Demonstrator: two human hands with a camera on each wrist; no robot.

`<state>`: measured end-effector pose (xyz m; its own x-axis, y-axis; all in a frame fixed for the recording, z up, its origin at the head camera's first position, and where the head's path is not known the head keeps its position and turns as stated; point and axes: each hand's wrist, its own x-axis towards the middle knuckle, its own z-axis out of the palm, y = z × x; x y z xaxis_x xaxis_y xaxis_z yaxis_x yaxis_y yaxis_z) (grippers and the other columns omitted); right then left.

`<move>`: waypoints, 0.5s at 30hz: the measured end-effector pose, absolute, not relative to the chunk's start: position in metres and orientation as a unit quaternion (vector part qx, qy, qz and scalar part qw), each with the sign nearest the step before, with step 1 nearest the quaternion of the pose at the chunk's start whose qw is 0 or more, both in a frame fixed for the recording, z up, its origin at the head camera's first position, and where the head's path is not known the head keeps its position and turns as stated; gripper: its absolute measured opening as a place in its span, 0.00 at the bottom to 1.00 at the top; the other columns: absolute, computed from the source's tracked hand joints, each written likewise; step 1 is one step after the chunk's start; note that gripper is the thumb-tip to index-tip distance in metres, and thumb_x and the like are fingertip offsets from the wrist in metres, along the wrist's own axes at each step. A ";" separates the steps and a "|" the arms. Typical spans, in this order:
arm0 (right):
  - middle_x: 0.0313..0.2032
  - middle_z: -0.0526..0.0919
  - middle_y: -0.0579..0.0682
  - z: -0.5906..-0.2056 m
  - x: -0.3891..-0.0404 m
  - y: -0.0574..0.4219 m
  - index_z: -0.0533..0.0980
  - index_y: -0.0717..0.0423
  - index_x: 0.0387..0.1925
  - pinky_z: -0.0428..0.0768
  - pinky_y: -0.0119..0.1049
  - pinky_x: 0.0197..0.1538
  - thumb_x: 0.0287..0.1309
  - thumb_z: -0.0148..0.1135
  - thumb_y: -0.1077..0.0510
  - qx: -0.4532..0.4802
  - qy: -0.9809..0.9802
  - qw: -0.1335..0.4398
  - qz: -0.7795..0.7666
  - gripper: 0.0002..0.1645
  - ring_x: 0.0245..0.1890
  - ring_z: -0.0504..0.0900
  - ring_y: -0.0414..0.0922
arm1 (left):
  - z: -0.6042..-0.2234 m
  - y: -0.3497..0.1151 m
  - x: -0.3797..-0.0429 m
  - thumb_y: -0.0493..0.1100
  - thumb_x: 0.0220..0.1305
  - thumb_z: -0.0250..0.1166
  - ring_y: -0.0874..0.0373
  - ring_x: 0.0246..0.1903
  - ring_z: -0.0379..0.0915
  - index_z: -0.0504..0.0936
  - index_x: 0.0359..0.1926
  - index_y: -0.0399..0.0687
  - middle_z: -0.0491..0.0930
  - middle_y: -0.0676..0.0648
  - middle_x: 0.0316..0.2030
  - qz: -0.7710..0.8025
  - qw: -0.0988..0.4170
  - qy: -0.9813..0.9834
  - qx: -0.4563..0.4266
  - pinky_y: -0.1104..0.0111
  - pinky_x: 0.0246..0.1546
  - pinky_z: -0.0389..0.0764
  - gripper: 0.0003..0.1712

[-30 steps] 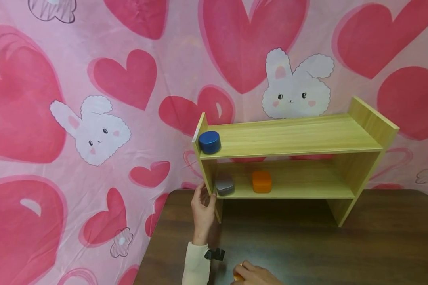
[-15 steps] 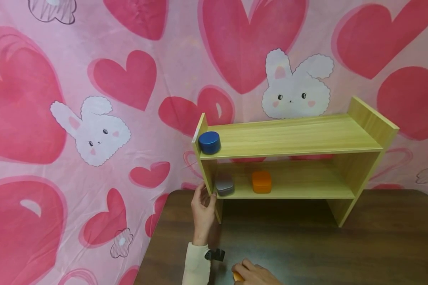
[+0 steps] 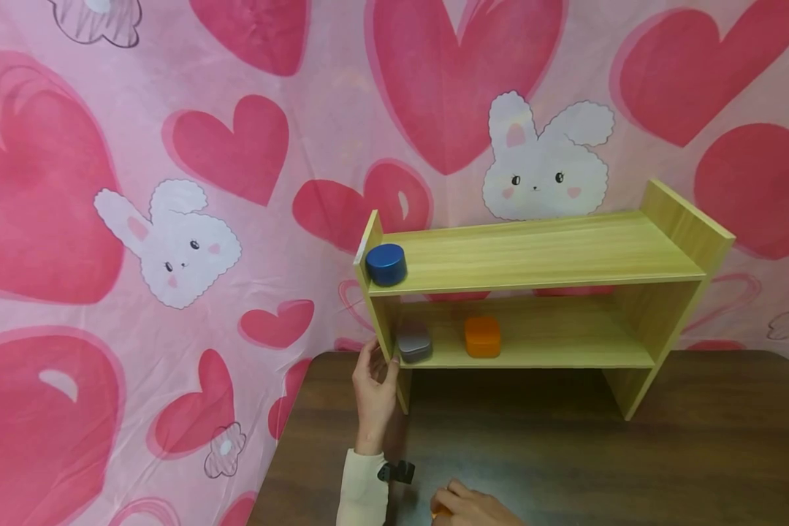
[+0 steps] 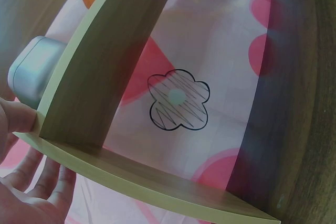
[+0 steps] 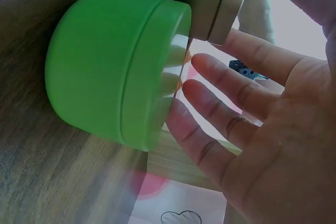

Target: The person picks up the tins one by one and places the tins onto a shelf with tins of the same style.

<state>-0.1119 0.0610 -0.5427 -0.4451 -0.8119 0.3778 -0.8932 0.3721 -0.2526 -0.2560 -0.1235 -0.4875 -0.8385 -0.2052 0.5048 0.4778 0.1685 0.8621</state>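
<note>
A pale wooden two-tier shelf (image 3: 532,252) stands on the dark table. My left hand (image 3: 375,394) grips its left side panel, thumb at the front edge and fingers along the outside. Close to that thumb, a silver tin (image 4: 35,71) sits on the lower board, with an orange tin (image 3: 483,337) to its right. A blue round tin (image 3: 386,264) rests at the upper board's left end. My right hand (image 3: 470,505), low in the head view, pinches a brownish metallic tin (image 5: 197,3) between thumb and index finger. Its other fingertips are close to a green tin (image 5: 100,69); contact is unclear.
A brown wooden table (image 3: 532,453) extends under and in front of the shelf. Behind it hangs a pink cloth (image 3: 329,109) printed with hearts and rabbits. A black wrist camera (image 3: 397,471) sits on the left wrist.
My right hand shifts very slightly, and less of the orange-looking thing under its fingers shows in the head view. The left hand, shelf and tins on it stay put.
</note>
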 end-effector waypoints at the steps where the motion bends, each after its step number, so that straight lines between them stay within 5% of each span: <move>1: 0.37 0.75 0.36 -0.543 -0.112 0.061 0.81 0.37 0.33 0.59 0.09 0.32 0.69 0.52 0.46 0.520 -0.819 0.096 0.224 0.12 0.34 0.64 0.28 | -0.488 -0.124 -0.256 0.31 0.60 0.65 0.47 0.52 0.78 0.76 0.58 0.49 0.81 0.43 0.51 -0.638 0.268 -0.716 -0.096 0.53 0.55 0.80 0.24; 9: 0.31 0.79 0.30 -0.540 -0.115 0.062 0.79 0.39 0.35 0.56 0.09 0.42 0.68 0.54 0.48 0.553 -0.793 0.124 0.223 0.08 0.32 0.68 0.26 | -0.489 -0.124 -0.256 0.32 0.61 0.65 0.48 0.51 0.79 0.76 0.58 0.50 0.81 0.44 0.51 -0.634 0.273 -0.717 -0.098 0.56 0.54 0.81 0.24; 15: 0.32 0.81 0.31 -0.532 -0.116 0.065 0.80 0.43 0.36 0.64 0.12 0.38 0.68 0.52 0.46 0.516 -0.808 0.000 0.284 0.12 0.34 0.68 0.24 | -0.489 -0.124 -0.255 0.32 0.61 0.65 0.49 0.51 0.79 0.76 0.58 0.50 0.81 0.43 0.51 -0.634 0.275 -0.716 -0.094 0.60 0.53 0.81 0.24</move>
